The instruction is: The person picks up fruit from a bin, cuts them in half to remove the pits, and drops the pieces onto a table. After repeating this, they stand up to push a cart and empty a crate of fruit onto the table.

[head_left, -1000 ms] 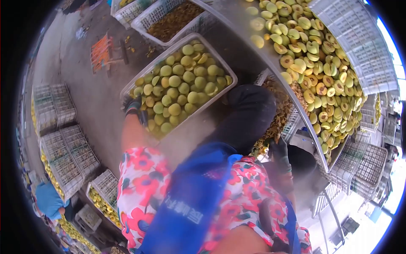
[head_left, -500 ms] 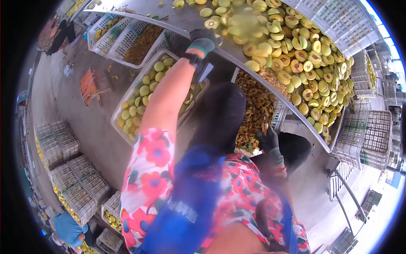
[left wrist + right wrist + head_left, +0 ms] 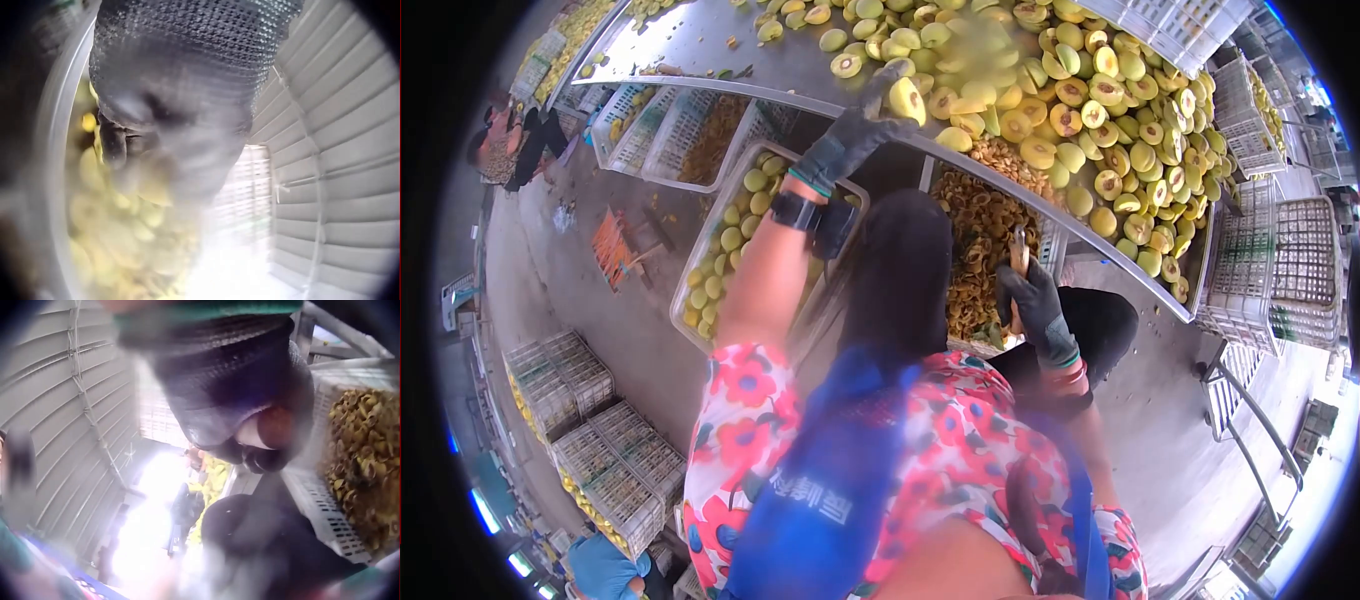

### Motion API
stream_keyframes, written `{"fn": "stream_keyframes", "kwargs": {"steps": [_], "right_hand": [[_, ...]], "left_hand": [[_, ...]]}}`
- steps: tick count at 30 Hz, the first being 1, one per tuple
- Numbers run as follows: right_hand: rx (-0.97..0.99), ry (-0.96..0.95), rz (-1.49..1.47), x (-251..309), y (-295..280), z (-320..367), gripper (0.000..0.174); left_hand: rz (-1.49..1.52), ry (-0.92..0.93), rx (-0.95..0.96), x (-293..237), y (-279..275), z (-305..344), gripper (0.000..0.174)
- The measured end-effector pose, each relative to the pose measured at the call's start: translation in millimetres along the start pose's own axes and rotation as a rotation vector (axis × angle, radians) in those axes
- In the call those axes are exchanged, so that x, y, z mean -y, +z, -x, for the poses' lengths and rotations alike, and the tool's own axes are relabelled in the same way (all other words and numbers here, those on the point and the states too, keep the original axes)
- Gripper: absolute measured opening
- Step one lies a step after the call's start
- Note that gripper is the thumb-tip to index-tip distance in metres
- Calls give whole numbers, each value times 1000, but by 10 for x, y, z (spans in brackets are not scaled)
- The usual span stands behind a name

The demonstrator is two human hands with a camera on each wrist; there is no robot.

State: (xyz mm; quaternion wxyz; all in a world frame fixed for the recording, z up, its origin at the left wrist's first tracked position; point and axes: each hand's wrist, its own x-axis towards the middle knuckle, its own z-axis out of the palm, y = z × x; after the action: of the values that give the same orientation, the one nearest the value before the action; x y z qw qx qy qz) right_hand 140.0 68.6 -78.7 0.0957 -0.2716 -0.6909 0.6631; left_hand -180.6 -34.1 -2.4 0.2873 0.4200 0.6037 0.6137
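Observation:
My gloved left hand [image 3: 850, 140] reaches over the metal table's near edge, pinching a halved yellow-green stone fruit [image 3: 907, 101] between thumb and fingers. In the left wrist view, the dark glove [image 3: 181, 119] fills the upper middle, with blurred yellow fruit at its fingertips. Low on the right, my gloved right hand [image 3: 1037, 305] grips a tool with a wooden handle [image 3: 1019, 255]; the handle's butt [image 3: 275, 428] pokes out of the fist in the right wrist view. Many halved fruits [image 3: 1140, 160], some showing brown centres, lie heaped on the table [image 3: 790, 75].
Beneath the table edge, a crate of brown scraps [image 3: 975, 235] stands by my knees. A crate of whole green fruit [image 3: 725, 235] sits on the floor to the left. More white crates [image 3: 615, 465] are stacked around, and another person [image 3: 605, 567] is at lower left.
My left hand has moved from the crate of whole fruit up to the table edge and now holds a halved fruit. The right hand, with its tool, is slightly higher in view.

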Motion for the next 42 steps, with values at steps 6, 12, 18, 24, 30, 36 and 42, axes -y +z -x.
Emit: {"fn": "stream_keyframes", "kwargs": {"steps": [6, 12, 18, 24, 30, 36, 42], "right_hand": [[38, -134, -128, 539, 311, -214, 21], [-202, -206, -174, 1364, 405, 22, 17], [-355, -493, 396, 1126, 302, 68, 22], [-73, -190, -317, 1032, 424, 125, 17], [-64, -78, -569, 1265, 534, 188, 15], [-44, -196, -395, 1064, 551, 101, 15], [92, 55, -646, 1360, 483, 171, 16]], "left_hand": [[286, 90, 63, -357, 674, 473, 74], [122, 2, 93, -396, 1104, 729, 56], [62, 42, -81, -504, 1212, 724, 39], [123, 114, -184, -522, 1353, 734, 36], [211, 92, -158, -523, 1436, 760, 35], [103, 162, -224, -524, 1506, 785, 33], [170, 129, -193, -644, 1532, 793, 35]]}}
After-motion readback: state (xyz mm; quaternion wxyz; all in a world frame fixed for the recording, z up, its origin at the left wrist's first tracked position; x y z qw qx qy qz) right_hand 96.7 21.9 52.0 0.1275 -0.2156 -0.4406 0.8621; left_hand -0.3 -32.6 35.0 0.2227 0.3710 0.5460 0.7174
